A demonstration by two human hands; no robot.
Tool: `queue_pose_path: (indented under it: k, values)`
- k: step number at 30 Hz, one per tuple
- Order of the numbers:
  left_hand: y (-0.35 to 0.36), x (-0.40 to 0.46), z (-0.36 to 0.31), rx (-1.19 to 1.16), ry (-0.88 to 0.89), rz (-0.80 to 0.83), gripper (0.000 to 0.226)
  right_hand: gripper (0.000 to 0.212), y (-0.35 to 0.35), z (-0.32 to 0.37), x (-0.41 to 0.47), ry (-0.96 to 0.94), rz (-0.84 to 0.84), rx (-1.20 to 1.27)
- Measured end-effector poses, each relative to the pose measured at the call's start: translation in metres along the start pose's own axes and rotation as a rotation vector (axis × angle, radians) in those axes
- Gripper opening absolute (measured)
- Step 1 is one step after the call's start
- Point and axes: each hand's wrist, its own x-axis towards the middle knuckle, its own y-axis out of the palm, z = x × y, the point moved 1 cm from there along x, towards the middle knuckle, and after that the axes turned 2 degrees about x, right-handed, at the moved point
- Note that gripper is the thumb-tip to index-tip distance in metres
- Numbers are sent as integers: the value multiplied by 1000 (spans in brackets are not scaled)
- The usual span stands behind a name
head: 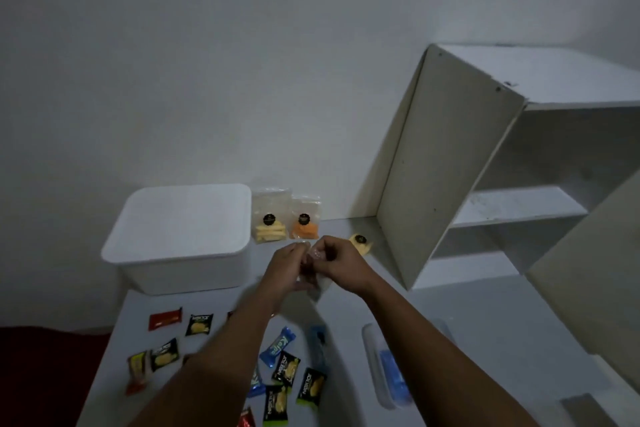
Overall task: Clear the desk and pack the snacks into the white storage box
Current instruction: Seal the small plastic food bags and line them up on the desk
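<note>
Two hands, left hand (289, 265) and right hand (337, 262), pinched a clear bag (309, 276) in their fingers; sealing it fully before boxing was advisable, the storage box (180, 236) being lidded.

I see the white storage box (180, 239) up and to the left of my left hand (285, 265), its lid on. My right hand (337, 262) meets the left, and both pinch a small clear packet (310, 270) between them. Just beyond my fingers 2 clear bags stand against the wall: a pale-stick bag (271, 218) and an orange-chip bag (304, 222). A yellow-chip bag (361, 243) lies just right of my right hand. Below my wrists, small wrapped snacks (287, 371) lie scattered, black-yellow, blue and red.
</note>
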Motion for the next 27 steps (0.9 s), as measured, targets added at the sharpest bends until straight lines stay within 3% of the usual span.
queue_pose_path:
  k: [4,11,16,19,23,27]
  values:
    - [-21,-54,-19,99,50,-12,15,23,19,37,-36,-4,25,93]
    - [-58,-106,-16,187,142,50,21,33,47,67,-74,-11,34,140]
    - [-74,-126,-12,190,100,74,25,13,61,68,-88,-15,52,140]
    - [-72,-134,-9,296,110,-31,18,11,65,65,-90,10,-6,41]
    - [-72,-139,-9,691,151,-226,27,10,63,54,-86,19,-123,-194]
    - [-68,-148,-13,905,76,-251,33,30,60,55,-81,-18,-182,-419]
